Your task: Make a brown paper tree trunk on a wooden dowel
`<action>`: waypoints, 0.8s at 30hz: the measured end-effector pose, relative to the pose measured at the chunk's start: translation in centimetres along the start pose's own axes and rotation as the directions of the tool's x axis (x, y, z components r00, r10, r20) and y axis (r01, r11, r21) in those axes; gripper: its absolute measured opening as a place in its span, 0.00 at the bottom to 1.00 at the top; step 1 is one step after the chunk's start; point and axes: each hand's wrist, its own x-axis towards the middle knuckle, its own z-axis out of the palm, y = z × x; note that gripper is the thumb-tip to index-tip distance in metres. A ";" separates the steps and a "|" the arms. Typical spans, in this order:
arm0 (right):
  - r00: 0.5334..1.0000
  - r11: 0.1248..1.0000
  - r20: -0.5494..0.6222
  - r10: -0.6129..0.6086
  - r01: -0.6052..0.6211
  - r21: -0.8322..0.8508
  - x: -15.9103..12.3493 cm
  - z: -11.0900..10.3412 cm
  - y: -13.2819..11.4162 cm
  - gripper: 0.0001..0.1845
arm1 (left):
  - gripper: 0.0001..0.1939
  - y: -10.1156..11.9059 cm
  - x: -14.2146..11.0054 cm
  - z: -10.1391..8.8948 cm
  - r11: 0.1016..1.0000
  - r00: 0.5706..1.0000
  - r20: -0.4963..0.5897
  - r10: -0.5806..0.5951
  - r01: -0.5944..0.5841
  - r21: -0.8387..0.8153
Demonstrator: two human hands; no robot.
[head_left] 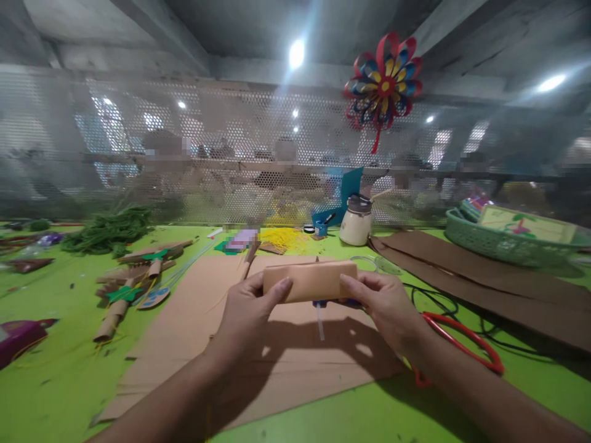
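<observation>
Rolled tan paper tube (310, 280), held level just above the brown cardboard sheet (258, 344) on the green counter (55, 381), well clear of it. Left hand (247, 311) closed on the tube's left end, thumb lying along its front; right hand (385, 304) closed on the right end, fingers curled behind. Something blue and a thin pale stick poking out below the roll, too blurred to name. Probably light and soft, easily crushed or unrolled, so best pinched gently at both ends as now, not squeezed in the middle. To the right, a red ring (462, 344) and black cable on the counter beside darker brown sheets (484, 289); farther off, a cream jar (355, 224) and a green basket (503, 246). To the left, finished paper rolls with green stars (124, 295) and a heap of green strands (108, 231). Above, a paper pinwheel (383, 86) on the mesh screen.
</observation>
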 end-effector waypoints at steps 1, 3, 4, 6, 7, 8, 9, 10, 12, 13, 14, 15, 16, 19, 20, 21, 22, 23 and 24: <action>0.999 0.999 -0.031 -0.009 0.007 -0.040 -0.1 0.0 -0.1 0.20 | 0.18 0.1 -0.1 0.1 1.000 1.000 -0.003 0.003 -0.003 0.007; 0.998 0.994 -0.049 -0.040 0.034 -0.103 -0.2 0.1 -0.1 0.21 | 0.17 0.2 -0.3 0.1 1.000 1.000 -0.019 0.014 -0.013 0.025; 0.998 0.991 -0.045 -0.053 0.048 -0.123 -0.2 0.1 -0.1 0.22 | 0.17 0.2 -0.4 0.1 0.999 0.999 -0.030 0.024 -0.023 0.034; 0.996 0.986 -0.034 -0.078 0.072 -0.148 -0.3 0.0 0.1 0.21 | 0.15 0.2 -0.4 0.1 0.997 0.997 -0.050 0.055 -0.052 0.054; 0.995 0.984 -0.036 -0.089 0.083 -0.157 -0.3 0.0 0.2 0.21 | 0.15 0.2 -0.4 0.1 0.995 0.996 -0.057 0.075 -0.071 0.067; 0.994 0.982 -0.041 -0.102 0.094 -0.165 -0.3 0.0 0.2 0.21 | 0.14 0.1 -0.4 0.1 0.993 0.994 -0.062 0.093 -0.088 0.081; 0.992 0.979 -0.048 -0.117 0.107 -0.172 -0.3 -0.1 0.3 0.20 | 0.14 0.0 -0.4 0.1 0.990 0.992 -0.065 0.112 -0.106 0.093; 0.990 0.976 -0.054 -0.133 0.121 -0.179 -0.3 -0.1 0.4 0.20 | 0.13 0.0 -0.4 0.1 0.987 0.990 -0.064 0.129 -0.122 0.102; 0.984 0.969 -0.068 -0.168 0.152 -0.194 -0.4 0.0 0.4 0.21 | 0.13 -0.2 -0.5 0.1 0.983 0.986 -0.057 0.157 -0.151 0.101; 0.981 0.966 -0.071 -0.182 0.164 -0.201 -0.4 0.0 0.4 0.21 | 0.13 -0.3 -0.5 0.2 0.983 0.985 -0.052 0.167 -0.162 0.092; 0.979 0.963 -0.073 -0.191 0.172 -0.208 -0.4 0.0 0.3 0.21 | 0.13 -0.3 -0.5 0.2 0.983 0.984 -0.046 0.170 -0.167 0.079; 0.977 0.960 -0.075 -0.198 0.178 -0.215 -0.5 0.1 0.3 0.22 | 0.12 -0.3 -0.5 0.2 0.983 0.984 -0.045 0.171 -0.168 0.071; 0.976 0.958 -0.078 -0.203 0.182 -0.223 -0.5 0.1 0.3 0.22 | 0.12 -0.2 -0.5 0.2 0.984 0.984 -0.051 0.170 -0.167 0.066; 0.971 0.950 -0.092 -0.220 0.192 -0.247 -0.6 0.1 0.3 0.21 | 0.11 0.1 -0.6 0.3 0.987 0.985 -0.066 0.158 -0.154 0.054; 0.971 0.948 -0.097 -0.220 0.190 -0.255 -0.6 0.1 0.2 0.21 | 0.11 0.2 -0.7 0.3 0.988 0.987 -0.064 0.147 -0.145 0.044; 0.972 0.950 -0.100 -0.213 0.183 -0.253 -0.7 0.2 0.1 0.20 | 0.12 0.3 -0.7 0.3 0.991 0.989 -0.061 0.135 -0.133 0.029; 0.975 0.956 -0.102 -0.199 0.170 -0.238 -0.7 0.3 0.1 0.20 | 0.12 0.3 -0.8 0.3 0.993 0.991 -0.055 0.119 -0.119 0.011; 0.978 0.966 -0.104 -0.179 0.154 -0.208 -0.7 0.4 -0.1 0.18 | 0.12 0.3 -0.8 0.4 0.994 0.993 -0.049 0.105 -0.105 -0.008; 0.982 0.976 -0.106 -0.157 0.138 -0.170 -0.7 0.5 -0.2 0.17 | 0.13 0.2 -0.8 0.4 0.995 0.995 -0.045 0.094 -0.095 -0.029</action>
